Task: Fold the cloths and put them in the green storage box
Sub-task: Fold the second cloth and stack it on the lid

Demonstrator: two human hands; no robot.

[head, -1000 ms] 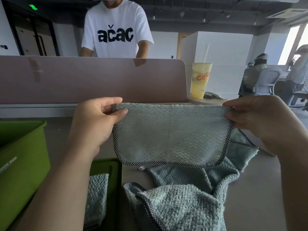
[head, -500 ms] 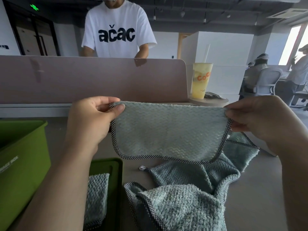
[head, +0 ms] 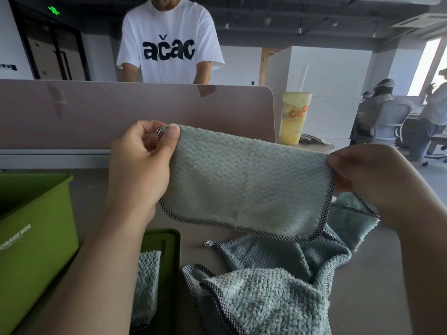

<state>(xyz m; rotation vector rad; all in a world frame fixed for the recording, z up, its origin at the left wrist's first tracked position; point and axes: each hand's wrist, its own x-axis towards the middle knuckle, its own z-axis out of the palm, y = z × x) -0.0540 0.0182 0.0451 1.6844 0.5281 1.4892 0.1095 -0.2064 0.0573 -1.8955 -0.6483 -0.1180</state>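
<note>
Right of my left hand (head: 137, 170) I see a pale teal zigzag-textured cloth (head: 242, 184) with black-and-white checked trim. Left of it, a lime-green plastic box (head: 31, 238).

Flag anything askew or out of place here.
The held cloth hangs tilted, the left hand pinching its corner higher than the right hand does. A second cloth lies on a green lid beside the green storage box, not inside it.
</note>
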